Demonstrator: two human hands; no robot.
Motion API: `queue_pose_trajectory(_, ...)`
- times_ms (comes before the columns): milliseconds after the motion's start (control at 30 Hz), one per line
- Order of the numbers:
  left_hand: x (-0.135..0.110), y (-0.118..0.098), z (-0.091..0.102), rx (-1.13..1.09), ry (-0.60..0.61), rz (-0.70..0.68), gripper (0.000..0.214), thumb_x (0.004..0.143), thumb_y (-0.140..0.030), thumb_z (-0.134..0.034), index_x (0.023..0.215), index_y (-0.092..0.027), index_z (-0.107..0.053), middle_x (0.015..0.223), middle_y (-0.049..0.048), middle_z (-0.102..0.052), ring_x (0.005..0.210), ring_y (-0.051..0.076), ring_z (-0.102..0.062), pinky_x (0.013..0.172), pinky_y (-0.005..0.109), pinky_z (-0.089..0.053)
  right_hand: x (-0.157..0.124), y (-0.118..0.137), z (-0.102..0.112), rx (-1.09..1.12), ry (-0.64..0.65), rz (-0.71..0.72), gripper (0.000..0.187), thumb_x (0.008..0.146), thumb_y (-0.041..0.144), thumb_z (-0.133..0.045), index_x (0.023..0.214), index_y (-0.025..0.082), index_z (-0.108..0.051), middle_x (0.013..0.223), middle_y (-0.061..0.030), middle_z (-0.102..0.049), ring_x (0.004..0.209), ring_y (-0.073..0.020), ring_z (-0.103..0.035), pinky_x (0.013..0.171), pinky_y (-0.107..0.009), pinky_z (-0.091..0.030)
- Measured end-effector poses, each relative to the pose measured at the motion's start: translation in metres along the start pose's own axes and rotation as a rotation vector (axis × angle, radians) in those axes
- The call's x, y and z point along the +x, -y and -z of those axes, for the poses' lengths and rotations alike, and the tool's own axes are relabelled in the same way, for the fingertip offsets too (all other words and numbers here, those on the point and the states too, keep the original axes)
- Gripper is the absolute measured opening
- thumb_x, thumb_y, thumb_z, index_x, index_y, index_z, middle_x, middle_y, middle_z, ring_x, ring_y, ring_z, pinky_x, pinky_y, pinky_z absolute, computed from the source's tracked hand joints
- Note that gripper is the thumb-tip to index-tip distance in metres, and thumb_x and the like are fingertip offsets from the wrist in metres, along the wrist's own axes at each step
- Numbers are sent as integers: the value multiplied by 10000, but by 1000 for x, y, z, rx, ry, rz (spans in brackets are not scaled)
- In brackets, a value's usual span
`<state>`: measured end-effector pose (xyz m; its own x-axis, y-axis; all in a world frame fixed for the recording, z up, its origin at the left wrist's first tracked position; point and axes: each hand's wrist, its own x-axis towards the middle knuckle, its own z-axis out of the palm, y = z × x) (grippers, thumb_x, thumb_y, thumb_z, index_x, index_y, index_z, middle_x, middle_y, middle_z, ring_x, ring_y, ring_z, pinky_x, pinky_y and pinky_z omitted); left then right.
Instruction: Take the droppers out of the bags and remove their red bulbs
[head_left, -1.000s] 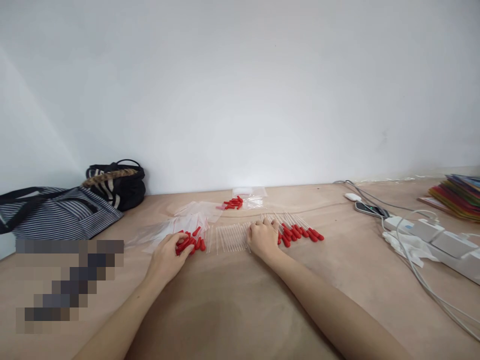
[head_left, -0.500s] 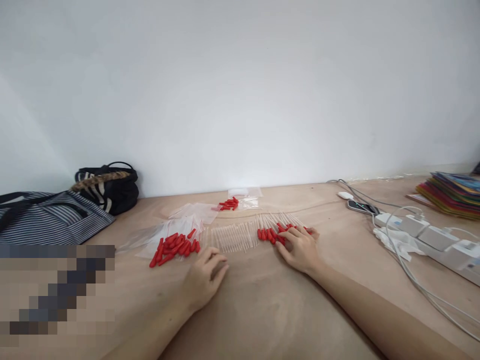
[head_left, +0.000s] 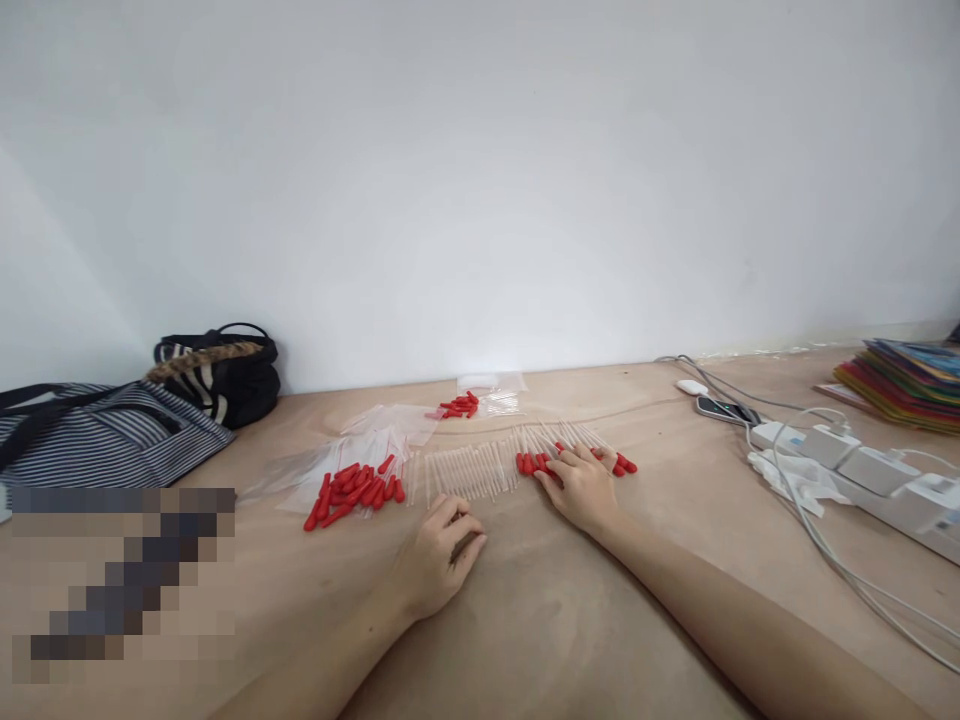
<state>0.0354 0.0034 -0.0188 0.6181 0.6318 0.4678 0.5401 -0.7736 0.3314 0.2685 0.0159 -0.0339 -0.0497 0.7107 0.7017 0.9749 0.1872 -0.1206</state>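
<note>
My right hand [head_left: 581, 485] lies flat with its fingers spread over a row of red-capped droppers [head_left: 534, 463] on the tan table [head_left: 600, 640]. My left hand [head_left: 441, 553] rests on the table just in front of a row of clear plastic tubes [head_left: 465, 472], fingers curled loosely inward, and I see nothing in it. A loose heap of red rubber caps [head_left: 352, 491] lies to the left of the tubes, on clear plastic bags [head_left: 367, 440]. Farther back a small bag [head_left: 491, 398] holds more red caps.
A striped bag [head_left: 105, 432] and a black handbag [head_left: 221, 372] sit at the left by the wall. At the right are a phone [head_left: 721, 408], white power strips with cables [head_left: 862, 470] and a stack of coloured folders [head_left: 904, 385].
My left hand has drawn back from the heap of red caps to the table in front of the clear tubes. My right hand has slid right, from the tubes onto the red-capped droppers.
</note>
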Motion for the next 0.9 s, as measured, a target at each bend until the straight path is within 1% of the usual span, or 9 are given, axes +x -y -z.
queue_pose_trajectory(100, 1, 1, 1, -72, -8, 42, 179, 834, -219, -449, 768, -182, -611, 790, 48, -565, 767, 166, -530, 720, 299, -437, -4, 3, 6, 41, -138, 55, 273, 835, 275, -495, 604, 185, -610, 585, -7, -577, 691, -148, -473, 716, -318, -218)
queue_pose_trajectory(200, 5, -1, 2, -215, 12, 188, 216, 844, -273, -438, 836, -185, -634, 792, 45, -600, 759, 167, -556, 707, 293, -450, -11, 19, 15, 89, -228, 181, 236, 832, 268, -497, 643, 188, -614, 541, 6, -533, 639, -129, -440, 699, -310, -217)
queue_pose_trajectory(300, 12, -7, 1, -466, 56, 335, 250, 852, -316, -418, 907, -176, -619, 849, 43, -632, 825, 174, -576, 769, 309, -457, -19, 43, 19, 143, -287, 336, 195, 821, 252, -511, 662, 186, -604, 518, 22, -500, 606, -112, -418, 688, -316, -203)
queue_pose_trajectory(400, 14, -14, -4, -689, 109, 413, 234, 841, -337, -427, 865, -158, -575, 777, 21, -617, 769, 157, -573, 736, 291, -471, -23, 61, 20, 185, -304, 470, 216, 820, 243, -511, 627, 175, -579, 518, 28, -491, 586, -100, -398, 681, -315, -200)
queue_pose_trajectory(500, 11, -15, -8, -730, 85, 474, 179, 831, -331, -440, 813, -164, -501, 688, -12, -561, 656, 129, -541, 629, 253, -468, -23, 62, 21, 207, -258, 541, 228, 825, 307, -514, 648, 181, -587, 520, 34, -479, 592, -104, -406, 691, -313, -208)
queue_pose_trajectory(633, 7, -8, -6, -525, 53, 388, 142, 852, -289, -397, 831, -176, -480, 676, -19, -521, 615, 125, -510, 591, 250, -440, -22, 49, 24, 196, -269, 499, 134, 827, 289, -520, 878, 225, -626, 633, 31, -567, 617, -100, -446, 744, -319, -217)
queue_pose_trajectory(767, 6, -6, 2, -264, 73, 231, 118, 830, -223, -432, 841, -185, -543, 766, 15, -562, 700, 149, -520, 668, 276, -431, -21, 36, 23, 120, -135, 438, 259, 825, 333, -530, 1068, 262, -582, 936, -22, -640, 888, -157, -513, 860, -347, -182)
queue_pose_trajectory(833, 5, -6, 3, -228, 106, 171, 122, 823, -207, -443, 834, -187, -563, 792, 23, -575, 722, 153, -526, 684, 275, -430, -21, 32, 20, 129, -59, 452, 231, 830, 345, -525, 1030, 257, -600, 872, -19, -654, 902, -164, -507, 893, -365, -157)
queue_pose_trajectory(900, 4, -7, 3, -216, 126, 136, 121, 820, -199, -452, 823, -185, -573, 796, 26, -579, 723, 151, -529, 681, 268, -428, -21, 29, 18, 176, -23, 473, 160, 848, 310, -501, 922, 251, -630, 668, 13, -630, 790, -140, -505, 900, -375, -148)
